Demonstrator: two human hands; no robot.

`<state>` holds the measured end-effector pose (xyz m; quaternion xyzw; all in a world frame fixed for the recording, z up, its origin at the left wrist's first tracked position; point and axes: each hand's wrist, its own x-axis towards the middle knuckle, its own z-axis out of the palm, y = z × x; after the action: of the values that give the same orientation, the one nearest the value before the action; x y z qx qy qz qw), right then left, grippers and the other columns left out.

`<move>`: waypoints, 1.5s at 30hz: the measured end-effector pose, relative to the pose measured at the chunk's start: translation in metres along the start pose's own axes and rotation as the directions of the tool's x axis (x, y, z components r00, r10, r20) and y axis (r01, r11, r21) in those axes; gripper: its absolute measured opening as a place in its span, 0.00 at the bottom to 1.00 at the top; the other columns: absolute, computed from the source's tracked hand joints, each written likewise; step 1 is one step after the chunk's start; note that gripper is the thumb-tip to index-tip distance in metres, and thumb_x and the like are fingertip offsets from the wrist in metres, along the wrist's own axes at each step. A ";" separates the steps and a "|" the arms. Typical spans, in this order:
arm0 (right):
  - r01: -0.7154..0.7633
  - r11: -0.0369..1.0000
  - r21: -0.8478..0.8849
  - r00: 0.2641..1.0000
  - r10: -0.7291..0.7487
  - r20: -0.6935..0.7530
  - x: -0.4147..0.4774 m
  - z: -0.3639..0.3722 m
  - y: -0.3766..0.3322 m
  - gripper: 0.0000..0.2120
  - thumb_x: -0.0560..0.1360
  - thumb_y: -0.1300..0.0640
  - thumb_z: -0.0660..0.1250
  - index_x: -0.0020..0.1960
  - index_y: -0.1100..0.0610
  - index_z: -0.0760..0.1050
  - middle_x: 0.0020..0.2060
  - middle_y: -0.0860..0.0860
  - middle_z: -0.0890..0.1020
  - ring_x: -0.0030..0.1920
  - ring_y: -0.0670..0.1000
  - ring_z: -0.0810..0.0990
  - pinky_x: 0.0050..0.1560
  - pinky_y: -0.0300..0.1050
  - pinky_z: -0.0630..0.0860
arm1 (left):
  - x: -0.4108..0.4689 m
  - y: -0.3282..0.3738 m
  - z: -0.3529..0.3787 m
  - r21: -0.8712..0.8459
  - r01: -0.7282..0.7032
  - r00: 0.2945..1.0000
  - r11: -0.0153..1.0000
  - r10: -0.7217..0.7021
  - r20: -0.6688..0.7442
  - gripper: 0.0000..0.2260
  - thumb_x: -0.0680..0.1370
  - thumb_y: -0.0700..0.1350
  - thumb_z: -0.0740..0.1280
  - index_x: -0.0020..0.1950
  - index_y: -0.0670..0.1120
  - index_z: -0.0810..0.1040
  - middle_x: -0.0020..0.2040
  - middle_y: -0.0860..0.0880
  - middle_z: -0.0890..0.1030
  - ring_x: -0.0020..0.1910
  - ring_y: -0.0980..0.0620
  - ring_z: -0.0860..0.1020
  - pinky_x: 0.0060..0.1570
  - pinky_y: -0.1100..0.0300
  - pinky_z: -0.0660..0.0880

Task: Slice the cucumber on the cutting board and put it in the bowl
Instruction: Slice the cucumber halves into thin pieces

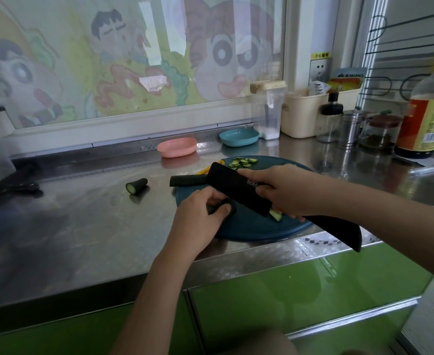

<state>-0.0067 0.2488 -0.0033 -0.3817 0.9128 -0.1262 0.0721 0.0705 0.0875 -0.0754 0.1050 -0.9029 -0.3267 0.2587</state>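
Note:
A round dark blue cutting board (249, 226) lies on the steel counter. My left hand (200, 213) grips a dark cucumber piece (222, 207) on the board. My right hand (285, 192) holds a black knife (236, 185), whose wide blade is tilted over the board just right of my left hand. A small cut cucumber bit (275, 215) lies under the blade's near edge. A longer cucumber length (186, 180) rests at the board's far left, and several thin slices (242, 162) sit at its far edge. A pink bowl (177, 147) and a blue bowl (239, 137) stand behind the board.
A cucumber end stub (136, 186) lies on the counter left of the board. Something yellow (202, 171) shows behind the knife. Jars, a steel shaker (349, 128), a cream box (303, 116) and a large sauce bottle (426, 116) crowd the back right. A dark utensil (18, 187) lies at far left.

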 end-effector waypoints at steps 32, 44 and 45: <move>-0.026 1.000 0.001 0.999 0.026 0.027 -0.001 0.008 0.002 0.25 0.82 0.57 0.50 0.75 0.37 0.50 0.32 0.52 0.74 0.27 0.50 0.73 0.31 0.45 0.78 | -0.001 -0.002 0.002 -0.030 0.000 1.000 1.000 -0.001 -0.029 0.04 0.75 0.46 0.70 0.48 0.52 0.79 0.47 0.54 0.80 0.45 0.61 0.77 0.45 0.66 0.73; 0.019 0.999 -0.036 1.000 -0.019 -0.008 -0.004 0.000 -0.006 0.25 0.82 0.57 0.50 0.75 0.38 0.51 0.32 0.49 0.71 0.30 0.53 0.77 0.34 0.49 0.82 | -0.001 -0.001 0.001 -0.040 0.002 1.000 0.999 -0.003 -0.024 0.04 0.75 0.46 0.70 0.49 0.50 0.79 0.46 0.54 0.80 0.45 0.60 0.77 0.44 0.66 0.73; 0.022 0.999 -0.046 1.000 -0.022 -0.009 -0.004 0.001 -0.005 0.25 0.82 0.57 0.50 0.75 0.38 0.51 0.31 0.48 0.71 0.29 0.52 0.77 0.34 0.48 0.82 | -0.001 -0.001 0.001 -0.035 -0.001 1.000 0.999 0.000 -0.024 0.04 0.75 0.46 0.70 0.49 0.50 0.79 0.47 0.54 0.81 0.45 0.60 0.77 0.45 0.65 0.74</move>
<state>-0.0004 0.2477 -0.0024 -0.3928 0.9115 -0.1079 0.0576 0.0710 0.0874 -0.0772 0.1042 -0.8938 -0.3412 0.2716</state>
